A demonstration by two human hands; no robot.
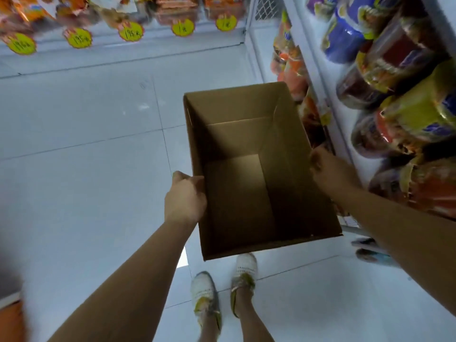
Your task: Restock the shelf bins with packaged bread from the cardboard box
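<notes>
Head cam is looking straight down into the cardboard box (246, 193), which you're holding up in the aisle with its open top facing you, and all that shows inside is its plain brown bottom and walls. Your left hand (185, 198) grips the left wall, fingers curled on the outside and thumb up at the rim. Your right hand (330, 169) is clamped on the right rim; it's a bit blurry, but the fingers look hooked over the edge. The near edge of the box hangs over your shoes (204, 297). On the right the box runs pretty much alongside the white shelf front (318, 77), so that side is tight. The shelf bins there are stacked with wrapped packs (404, 114) in yellow, blue and red. Whether they're all bread is hard to say from the blur. Past the far end of the box there's another shelf row (118, 49) with orange packs and round yellow price tags (130, 32), and a wire mesh panel (265, 7) in the corner where the two shelves meet. Your left side is where the room is: pale glossy floor tiles (86, 169) run wide open from the box's left wall out to the far shelf. Some blurry blue-grey thing (372, 253) lies on the floor under your right forearm.
</notes>
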